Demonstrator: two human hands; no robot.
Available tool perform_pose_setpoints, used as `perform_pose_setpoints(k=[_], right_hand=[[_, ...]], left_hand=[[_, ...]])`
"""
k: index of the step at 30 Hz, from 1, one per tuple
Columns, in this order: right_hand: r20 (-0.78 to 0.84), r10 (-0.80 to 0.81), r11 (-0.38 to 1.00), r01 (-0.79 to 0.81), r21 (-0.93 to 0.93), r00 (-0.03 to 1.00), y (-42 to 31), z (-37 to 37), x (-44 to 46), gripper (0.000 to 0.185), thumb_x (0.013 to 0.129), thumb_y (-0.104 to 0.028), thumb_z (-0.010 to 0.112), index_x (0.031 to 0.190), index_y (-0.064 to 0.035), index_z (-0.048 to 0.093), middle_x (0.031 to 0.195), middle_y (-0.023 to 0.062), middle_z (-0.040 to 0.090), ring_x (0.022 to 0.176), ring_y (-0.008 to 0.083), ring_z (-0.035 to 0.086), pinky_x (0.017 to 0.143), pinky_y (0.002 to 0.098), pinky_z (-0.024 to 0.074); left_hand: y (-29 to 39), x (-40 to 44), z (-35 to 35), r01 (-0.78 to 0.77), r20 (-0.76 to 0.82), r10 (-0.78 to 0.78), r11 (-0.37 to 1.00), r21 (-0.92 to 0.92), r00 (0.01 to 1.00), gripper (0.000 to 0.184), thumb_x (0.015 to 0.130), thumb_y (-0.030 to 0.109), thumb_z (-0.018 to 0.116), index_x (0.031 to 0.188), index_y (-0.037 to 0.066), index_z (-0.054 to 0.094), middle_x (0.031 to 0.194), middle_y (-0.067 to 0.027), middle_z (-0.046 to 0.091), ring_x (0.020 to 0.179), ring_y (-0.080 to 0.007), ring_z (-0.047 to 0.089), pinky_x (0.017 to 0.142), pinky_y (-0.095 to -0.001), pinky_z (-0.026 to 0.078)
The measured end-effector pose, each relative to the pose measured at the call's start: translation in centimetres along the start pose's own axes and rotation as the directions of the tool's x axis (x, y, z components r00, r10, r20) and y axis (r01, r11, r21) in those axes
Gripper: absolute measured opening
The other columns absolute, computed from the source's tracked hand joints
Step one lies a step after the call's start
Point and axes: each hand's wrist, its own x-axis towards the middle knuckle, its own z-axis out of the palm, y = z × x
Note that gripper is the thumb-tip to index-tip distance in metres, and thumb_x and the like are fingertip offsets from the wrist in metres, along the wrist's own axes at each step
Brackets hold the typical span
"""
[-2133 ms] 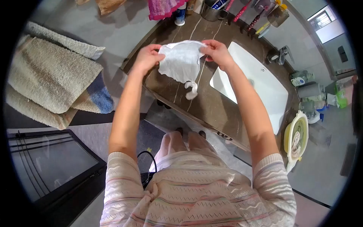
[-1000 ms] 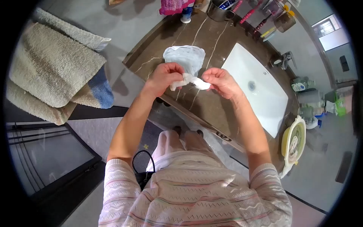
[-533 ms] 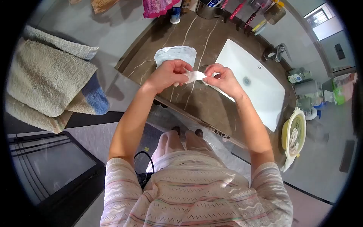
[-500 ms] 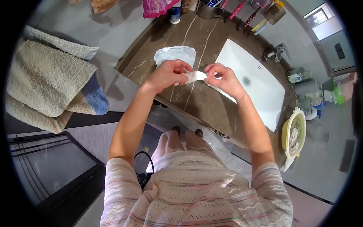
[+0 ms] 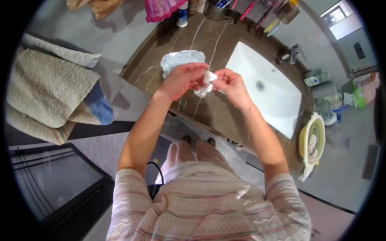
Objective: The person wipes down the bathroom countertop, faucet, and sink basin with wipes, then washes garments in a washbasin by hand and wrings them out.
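Note:
Between my two hands is a small, soft, crumpled white piece [image 5: 203,91], like a tissue or thin cloth; I cannot tell which. My right hand [image 5: 233,86] pinches its upper end between thumb and fingers. My left hand [image 5: 179,82] curls around its left side, fingers bent against it, partly hiding it. Both hands are above the front part of the brown counter [image 5: 193,108]. Just beyond my left hand lies a pale, translucent, plastic-looking packet or dish [image 5: 183,59], its near edge hidden by the hand.
A white sink [image 5: 277,96] with a tap [image 5: 296,53] is set in the counter at right. Beyond it stand bottles [image 5: 317,78] and a yellow-rimmed basin [image 5: 313,140]. A metal cup [image 5: 215,11] and a tube [image 5: 182,16] are at the back. Towels [image 5: 60,86] hang at left.
The white piece was stretched between my hands and is now bunched up. My right hand has moved left, close to my left hand.

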Motion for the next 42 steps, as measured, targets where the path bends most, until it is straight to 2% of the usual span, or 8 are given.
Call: perform_pose_setpoints(k=[2, 5, 9, 13, 22, 28, 34, 42], right_hand=[[-0.022, 0.087, 0.986, -0.083, 0.145, 0.996, -0.8, -0.5, -0.3, 0.019, 0.086, -0.006, 0.059, 0.103, 0.0014, 0.058, 0.085, 0.0075, 0.064, 0.07, 0.0107, 0.061, 0.063, 0.0217, 0.0504], [-0.02, 0.122, 0.969, -0.115, 0.22, 0.992, -0.8, -0.6, -0.2, 0.017, 0.087, -0.007, 0.056, 0.101, 0.0029, 0.058, 0.085, 0.0097, 0.065, 0.07, 0.0137, 0.064, 0.06, 0.0228, 0.0519], [-0.078, 0.134, 0.983, -0.123, 0.135, 0.988, -0.7, -0.8, 0.1, 0.016, 0.087, -0.007, 0.056, 0.099, 0.0036, 0.058, 0.081, 0.0095, 0.065, 0.068, 0.0133, 0.063, 0.059, 0.0225, 0.0515], [-0.101, 0.127, 0.983, -0.111, 0.146, 0.987, -0.1, -1.9, 0.0, 0.012, 0.087, -0.007, 0.056, 0.094, 0.0023, 0.059, 0.079, 0.009, 0.064, 0.066, 0.0127, 0.063, 0.057, 0.0217, 0.0508], [0.004, 0.146, 0.981, -0.145, 0.13, 0.989, -0.6, -1.8, 0.0, 0.008, 0.082, -0.007, 0.059, 0.087, -0.0012, 0.059, 0.082, 0.0055, 0.064, 0.076, 0.0112, 0.06, 0.066, 0.0251, 0.0509], [0.011, 0.053, 0.854, -0.051, 0.519, 0.999, -0.2, -2.6, -0.2, 0.007, 0.079, -0.003, 0.053, 0.085, -0.0019, 0.056, 0.086, 0.0085, 0.061, 0.074, 0.0143, 0.06, 0.063, 0.0264, 0.0502], [0.101, 0.162, 0.609, -0.18, 0.773, 0.982, -0.1, -2.5, 0.0, 0.01, 0.08, -0.003, 0.049, 0.09, -0.0023, 0.051, 0.073, 0.0042, 0.053, 0.057, 0.0112, 0.051, 0.045, 0.0215, 0.0416], [-0.391, 0.215, 0.964, -0.13, 0.232, 0.895, -1.4, -1.1, -0.2, 0.025, 0.086, -0.03, 0.06, 0.081, -0.006, 0.053, 0.063, -0.0004, 0.049, 0.05, 0.0083, 0.045, 0.04, 0.0212, 0.0346]], left_hand=[[-0.2, 0.0, -0.4, -0.143, 0.004, 0.143, 0.985, 0.095, 0.99, 0.03, 0.083, 0.012, 0.06, 0.111, 0.002, 0.057, 0.083, -0.0025, 0.06, 0.066, -0.0111, 0.056, 0.056, -0.0229, 0.046], [-1.8, 1.0, -0.3, -0.09, 0.129, 0.055, 0.954, 0.285, 0.99, 0.035, 0.081, 0.014, 0.063, 0.112, 0.002, 0.056, 0.083, -0.0002, 0.06, 0.068, -0.0092, 0.056, 0.054, -0.0222, 0.045], [-1.6, 0.7, 0.9, 0.074, -0.102, -0.03, 0.886, 0.458, 0.994, 0.025, 0.079, 0.018, 0.066, 0.099, 0.003, 0.062, 0.077, 0.0014, 0.059, 0.068, -0.0059, 0.054, 0.05, -0.0197, 0.042], [-1.8, 1.0, -0.3, 0.01, -0.191, 0.041, 0.966, 0.259, 0.981, 0.022, 0.075, 0.019, 0.07, 0.09, 0.004, 0.064, 0.074, 0.0002, 0.059, 0.066, -0.0074, 0.055, 0.051, -0.0212, 0.041], [-1.7, 1.2, 0.6, 0.047, -0.109, -0.02, 0.966, 0.255, 0.994, 0.02, 0.075, 0.018, 0.07, 0.09, 0.005, 0.065, 0.082, 0.0001, 0.061, 0.068, -0.0067, 0.052, 0.055, -0.0202, 0.038], [-1.5, 1.4, 0.0, 0.006, -0.151, 0.022, 0.983, 0.182, 0.988, 0.018, 0.076, 0.019, 0.068, 0.087, 0.004, 0.065, 0.083, -0.0007, 0.063, 0.074, -0.0071, 0.054, 0.061, -0.0203, 0.038], [-1.7, 1.7, 0.4, -0.053, -0.044, 0.054, 0.998, 0.022, 0.998, 0.017, 0.082, 0.016, 0.063, 0.094, 0.004, 0.06, 0.084, -0.0004, 0.06, 0.077, -0.0086, 0.055, 0.065, -0.0219, 0.042], [-2.5, 1.6, 2.6, -0.213, -0.145, 0.234, 0.966, 0.143, 0.961, 0.014, 0.081, 0.01, 0.063, 0.09, 0.001, 0.057, 0.079, 0.0003, 0.059, 0.071, -0.008, 0.054, 0.065, -0.0215, 0.044]])
